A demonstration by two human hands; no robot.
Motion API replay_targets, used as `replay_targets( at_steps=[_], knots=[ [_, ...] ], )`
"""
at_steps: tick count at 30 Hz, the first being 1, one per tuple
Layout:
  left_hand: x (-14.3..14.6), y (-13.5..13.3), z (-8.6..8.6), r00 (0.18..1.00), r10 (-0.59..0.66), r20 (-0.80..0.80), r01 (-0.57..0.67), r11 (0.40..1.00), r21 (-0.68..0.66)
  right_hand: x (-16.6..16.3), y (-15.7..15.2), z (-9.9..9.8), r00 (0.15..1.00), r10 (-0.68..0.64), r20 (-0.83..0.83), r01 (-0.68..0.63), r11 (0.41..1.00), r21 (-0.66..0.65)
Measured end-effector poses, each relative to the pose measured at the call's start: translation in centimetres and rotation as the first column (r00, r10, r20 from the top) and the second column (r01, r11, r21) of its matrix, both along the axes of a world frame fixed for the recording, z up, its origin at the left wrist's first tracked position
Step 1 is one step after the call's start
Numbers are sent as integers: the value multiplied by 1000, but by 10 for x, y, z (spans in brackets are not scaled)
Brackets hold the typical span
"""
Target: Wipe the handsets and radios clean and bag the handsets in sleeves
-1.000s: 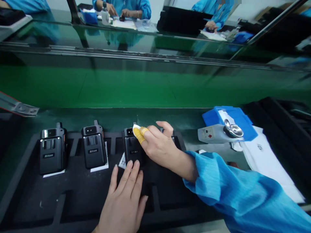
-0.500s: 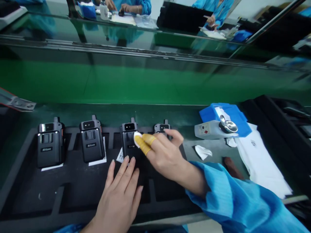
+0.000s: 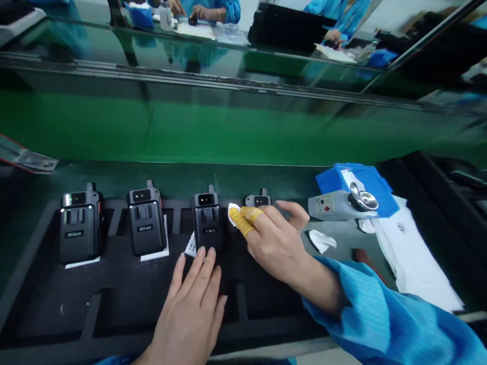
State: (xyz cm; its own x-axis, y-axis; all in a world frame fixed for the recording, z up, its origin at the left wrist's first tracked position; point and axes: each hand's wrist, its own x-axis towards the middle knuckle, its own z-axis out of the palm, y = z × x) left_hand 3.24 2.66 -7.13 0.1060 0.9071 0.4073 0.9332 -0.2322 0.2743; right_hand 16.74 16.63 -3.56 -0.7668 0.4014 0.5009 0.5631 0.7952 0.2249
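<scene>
Several black "Riton" devices stand in a black foam tray [image 3: 45, 299]. My left hand [image 3: 192, 309] lies flat and open on the tray, fingertips touching the base of the third device [image 3: 206, 222]. My right hand [image 3: 272, 241], with yellow finger cots on two fingers, pinches a small white wipe [image 3: 232, 210] just right of the third device, above the fourth device [image 3: 257, 201], which it partly hides. The first device [image 3: 79, 228] and second device [image 3: 145, 226] stand further left, untouched.
A grey dispenser with a metal cap [image 3: 342, 203] lies against a blue box [image 3: 359, 185] at right, next to white cloths [image 3: 411, 253] and a crumpled wipe [image 3: 321, 240]. A green conveyor belt [image 3: 228, 132] runs behind. Other people in blue sleeves work across it.
My right hand has slid with the wipe from the third device's face to its right side, toward the fourth device. My left hand has stayed put at the third device's base.
</scene>
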Motion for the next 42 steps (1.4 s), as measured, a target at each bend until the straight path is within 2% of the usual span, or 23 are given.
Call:
replay_targets(
  at_steps=[3, 6, 11, 17, 20, 23, 25, 28, 33, 42],
  knots=[
    [0, -1, -1, 1000, 11, -6, -11, 1000, 2, -16, 2, 1, 997, 74, -22, -74, 997, 16],
    [1, -1, -1, 1000, 10, -22, -10, 1000, 13, -27, 11, 3, 991, 126, 51, -129, 990, 62],
    [2, 2, 1, 1000, 9, -18, -9, 1000, 29, -25, 32, 18, 991, -109, 75, 92, 976, 196],
    [-11, -4, 15, 998, -19, 60, 14, 997, 78, -37, 19, 25, 995, 38, 94, -50, 990, 131],
    [-29, -13, 17, 996, 61, 72, -67, 994, 82, -48, 18, 25, 993, 85, 78, -95, 987, 132],
    [-49, -21, 12, 975, 220, 46, -221, 974, 41, -67, 21, 25, 984, 167, 61, -174, 975, 140],
    [-59, -24, 6, 964, 265, -15, -265, 964, 5, -85, 22, 24, 975, 220, 39, -223, 963, 149],
    [-67, -25, 0, 964, 245, -104, -248, 969, -17, -118, 21, 17, 952, 304, 34, -305, 941, 148],
    [-69, -23, -1, 965, 238, -110, -241, 971, -10, -153, 22, 5, 890, 449, 75, -455, 879, 143],
    [-66, -19, -7, 963, 268, -13, -267, 962, 62, -138, 19, 3, 912, 392, 125, -403, 911, 84]
  ],
)
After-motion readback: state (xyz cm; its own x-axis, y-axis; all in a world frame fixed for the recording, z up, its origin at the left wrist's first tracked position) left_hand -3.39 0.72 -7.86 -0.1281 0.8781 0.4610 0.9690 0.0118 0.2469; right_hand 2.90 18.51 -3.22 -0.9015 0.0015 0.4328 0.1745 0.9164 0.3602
